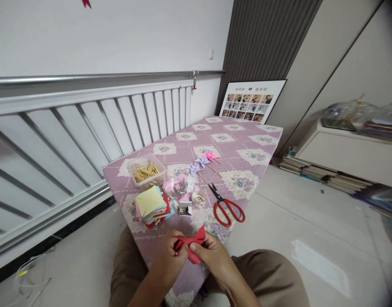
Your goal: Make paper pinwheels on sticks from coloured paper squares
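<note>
A red paper pinwheel [196, 254], its corners folded inward, is held up between both hands over the near end of the table. My left hand [174, 251] pinches its left side and middle. On the right side, my right hand [211, 251] grips the paper, thumb pressed near the centre. Whether a pin sits in the middle is too small to tell. Just beyond the hands stands a small white box [185, 209] of metal bits. Red-handled scissors [226, 207] lie with blades parted to the right. A stack of coloured paper squares [150, 201] lies to the left.
Behind the paper is a plastic tub of wooden sticks [146, 172]. A pink dish [176, 187] holds small metal pieces, beside a round clear container [198, 198]. Several finished pinwheels [202, 162] lie farther back. A white radiator [119, 123] borders the table's left side.
</note>
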### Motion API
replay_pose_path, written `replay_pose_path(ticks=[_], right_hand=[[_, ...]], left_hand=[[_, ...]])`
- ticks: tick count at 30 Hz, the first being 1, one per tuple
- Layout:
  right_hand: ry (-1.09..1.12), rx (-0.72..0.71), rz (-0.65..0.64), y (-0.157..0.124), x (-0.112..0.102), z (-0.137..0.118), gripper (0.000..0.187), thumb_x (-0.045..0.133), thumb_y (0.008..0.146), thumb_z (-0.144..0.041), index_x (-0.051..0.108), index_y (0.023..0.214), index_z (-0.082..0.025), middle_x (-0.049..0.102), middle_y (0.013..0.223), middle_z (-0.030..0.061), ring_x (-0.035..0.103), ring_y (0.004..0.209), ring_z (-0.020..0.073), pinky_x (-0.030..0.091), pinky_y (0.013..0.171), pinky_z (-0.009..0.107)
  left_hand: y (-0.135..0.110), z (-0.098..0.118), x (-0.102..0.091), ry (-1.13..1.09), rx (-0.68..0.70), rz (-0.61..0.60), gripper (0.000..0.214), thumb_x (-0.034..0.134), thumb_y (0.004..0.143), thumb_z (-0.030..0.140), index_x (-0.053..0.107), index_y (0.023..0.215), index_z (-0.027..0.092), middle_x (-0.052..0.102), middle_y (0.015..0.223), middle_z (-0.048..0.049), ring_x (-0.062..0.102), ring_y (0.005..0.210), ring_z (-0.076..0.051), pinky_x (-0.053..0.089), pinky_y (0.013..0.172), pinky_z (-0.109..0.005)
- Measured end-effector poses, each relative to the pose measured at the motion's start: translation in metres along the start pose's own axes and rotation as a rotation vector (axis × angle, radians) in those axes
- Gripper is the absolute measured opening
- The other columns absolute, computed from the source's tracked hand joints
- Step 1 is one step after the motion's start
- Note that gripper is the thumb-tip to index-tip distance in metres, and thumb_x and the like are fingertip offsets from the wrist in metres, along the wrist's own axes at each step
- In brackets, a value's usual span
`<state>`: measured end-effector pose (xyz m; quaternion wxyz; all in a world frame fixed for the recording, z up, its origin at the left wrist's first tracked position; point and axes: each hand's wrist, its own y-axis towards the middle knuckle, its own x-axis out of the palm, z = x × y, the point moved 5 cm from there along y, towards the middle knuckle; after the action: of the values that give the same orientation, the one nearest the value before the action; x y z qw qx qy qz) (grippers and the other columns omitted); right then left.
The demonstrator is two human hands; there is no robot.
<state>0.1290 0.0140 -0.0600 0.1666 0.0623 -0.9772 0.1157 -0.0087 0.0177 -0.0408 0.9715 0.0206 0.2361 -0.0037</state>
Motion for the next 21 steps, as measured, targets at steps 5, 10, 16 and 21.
replay_pose_path(ticks=[5,10,16,21], right_hand=[[0.048,0.023,-0.046,0.000,0.000,0.003,0.031,0.083,0.062,-0.042,0.072,0.077,-0.017,0.070,0.071,0.0000,0.058,0.061,0.0130,0.044,0.062,0.025],[0.080,0.039,-0.097,-0.004,0.005,-0.005,0.028,0.082,0.065,-0.041,0.074,0.080,-0.019,0.073,0.077,0.0021,0.063,0.068,0.0161,0.048,0.067,0.028],[0.104,0.036,-0.139,-0.005,0.008,-0.007,0.026,0.082,0.067,-0.039,0.075,0.081,-0.019,0.073,0.078,0.0017,0.063,0.069,0.0146,0.047,0.067,0.026],[0.139,0.047,-0.098,-0.005,0.008,-0.006,0.027,0.082,0.066,-0.039,0.075,0.082,-0.018,0.075,0.080,0.0030,0.064,0.070,0.0153,0.047,0.068,0.027]], left_hand=[[-0.001,0.004,0.002,-0.040,-0.027,-0.033,0.011,0.053,0.069,0.017,0.063,0.072,0.018,0.063,0.062,0.0004,0.058,0.058,-0.016,0.045,0.058,-0.026],[-0.002,0.011,0.000,0.000,0.006,-0.006,0.011,0.054,0.067,0.017,0.065,0.069,0.018,0.065,0.066,-0.0025,0.060,0.061,-0.018,0.046,0.061,-0.027],[-0.002,0.008,0.002,0.024,0.015,0.001,0.015,0.054,0.068,0.016,0.068,0.073,0.019,0.067,0.067,-0.0033,0.060,0.062,-0.018,0.045,0.060,-0.029],[-0.004,0.004,0.003,0.024,0.024,0.073,0.017,0.054,0.067,0.016,0.067,0.078,0.017,0.068,0.073,-0.0056,0.061,0.068,-0.020,0.047,0.066,-0.031]])
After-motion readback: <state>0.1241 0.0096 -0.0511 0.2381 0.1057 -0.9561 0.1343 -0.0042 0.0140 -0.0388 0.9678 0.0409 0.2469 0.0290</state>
